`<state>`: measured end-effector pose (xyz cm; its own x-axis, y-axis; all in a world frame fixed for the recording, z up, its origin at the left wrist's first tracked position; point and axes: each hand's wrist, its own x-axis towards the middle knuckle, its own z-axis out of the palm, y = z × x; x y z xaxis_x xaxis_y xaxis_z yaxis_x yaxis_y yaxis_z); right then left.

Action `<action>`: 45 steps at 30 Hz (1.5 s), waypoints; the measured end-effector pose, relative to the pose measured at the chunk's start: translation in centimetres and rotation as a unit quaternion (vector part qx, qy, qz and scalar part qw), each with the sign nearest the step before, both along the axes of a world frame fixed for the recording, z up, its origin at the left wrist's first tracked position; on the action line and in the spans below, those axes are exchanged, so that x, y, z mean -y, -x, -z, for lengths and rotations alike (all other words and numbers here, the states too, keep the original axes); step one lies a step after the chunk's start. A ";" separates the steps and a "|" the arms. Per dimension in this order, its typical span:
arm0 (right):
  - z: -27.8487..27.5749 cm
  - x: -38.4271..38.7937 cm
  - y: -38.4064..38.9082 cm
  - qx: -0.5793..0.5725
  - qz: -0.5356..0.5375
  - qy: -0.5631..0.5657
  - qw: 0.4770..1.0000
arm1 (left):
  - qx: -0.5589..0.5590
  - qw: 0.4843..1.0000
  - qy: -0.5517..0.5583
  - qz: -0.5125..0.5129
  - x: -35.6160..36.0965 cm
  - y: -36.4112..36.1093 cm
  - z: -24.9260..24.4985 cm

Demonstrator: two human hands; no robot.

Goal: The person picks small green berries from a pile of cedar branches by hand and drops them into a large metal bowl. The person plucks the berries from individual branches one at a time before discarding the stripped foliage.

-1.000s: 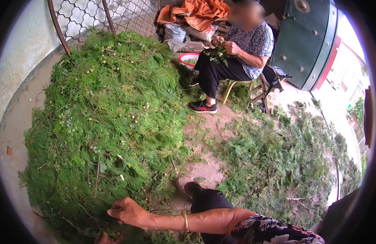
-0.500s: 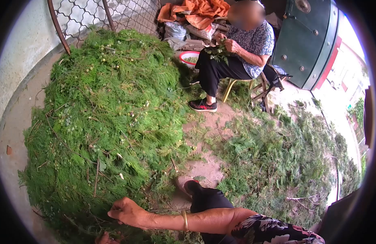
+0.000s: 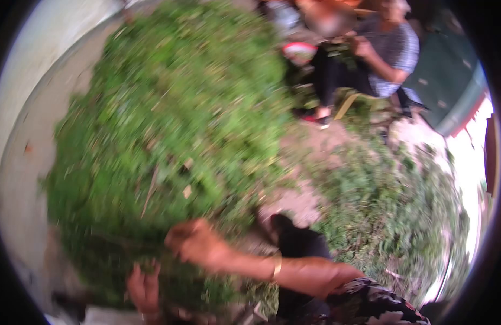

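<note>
A large heap of green cypress-like branches (image 3: 180,114) lies in front of me. My right hand (image 3: 193,244), wearing a gold bangle (image 3: 277,265), hangs over its near edge with the fingers curled together. Motion blur hides whatever those fingers may hold. Lower and to the left, my left hand (image 3: 143,287) points up from the bottom edge, its fingers bent toward each other. Green foliage shows at those fingertips, but I cannot make out whether it is gripped or lies behind.
Another person (image 3: 388,54) sits at the upper right, hands together over some greenery. Beside them stands a red-rimmed white basin (image 3: 300,47). More cut branches (image 3: 396,211) cover the ground at right. A pale wall (image 3: 39,59) borders the left, and a dark green door (image 3: 445,86) the right.
The view has tilted down and blurred, so the heap and the seated person appear shifted right and up. My left hand has come further into view; my right hand remains curled.
</note>
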<state>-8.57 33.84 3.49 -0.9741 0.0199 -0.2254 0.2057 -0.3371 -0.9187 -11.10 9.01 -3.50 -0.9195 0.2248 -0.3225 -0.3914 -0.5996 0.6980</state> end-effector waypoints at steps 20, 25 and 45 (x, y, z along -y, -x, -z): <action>-0.6 1.6 1.0 0.079 -0.046 -0.014 0.996 | 0.006 0.950 -0.308 -0.041 2.7 0.5 -3.5; -0.7 2.3 0.7 0.040 -0.088 -0.059 0.994 | -0.041 0.977 -0.207 -0.030 2.4 0.0 -4.7; -0.3 0.5 0.4 0.176 -0.262 0.028 0.949 | 0.062 0.992 -0.036 -0.104 1.7 0.7 -3.7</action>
<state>-9.01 33.31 3.75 -0.7117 -0.4668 -0.5249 0.6486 -0.1497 -0.7462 -11.84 7.33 0.20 -0.9028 0.0601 -0.4259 -0.3336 -0.7228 0.6052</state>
